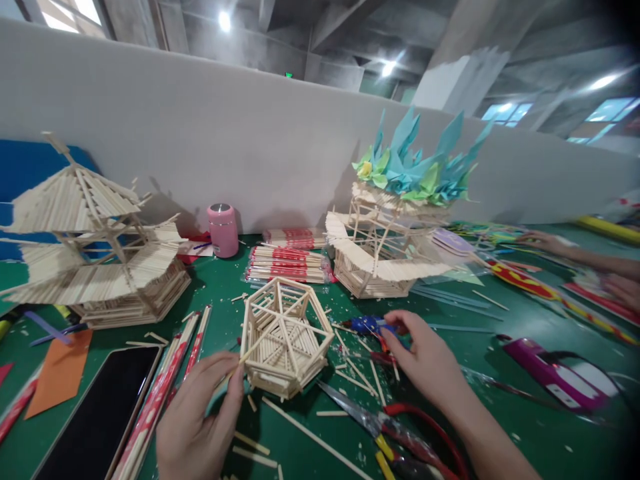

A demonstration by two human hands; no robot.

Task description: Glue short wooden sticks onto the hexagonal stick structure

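A small hexagonal frame of thin wooden sticks (286,333) sits on the green table, with spokes meeting across its top. My left hand (203,413) is at the frame's left side, thumb and fingers pinching a thin wooden stick (254,349) whose far end reaches over the frame's top. To the right of the frame, my right hand (425,357) has its thumb and forefinger curled around a blue hot glue gun (364,325), whose nozzle points left toward the frame. The lower fingers of that hand are partly hidden.
Scissors (353,405) and red-handled pliers (425,433) lie in front. Stick pavilions stand at left (100,233) and right (380,253). Around are a phone (100,413), stick packs (287,263), a pink flask (223,230) and a purple device (553,373). Another person's hands (545,241) work at far right.
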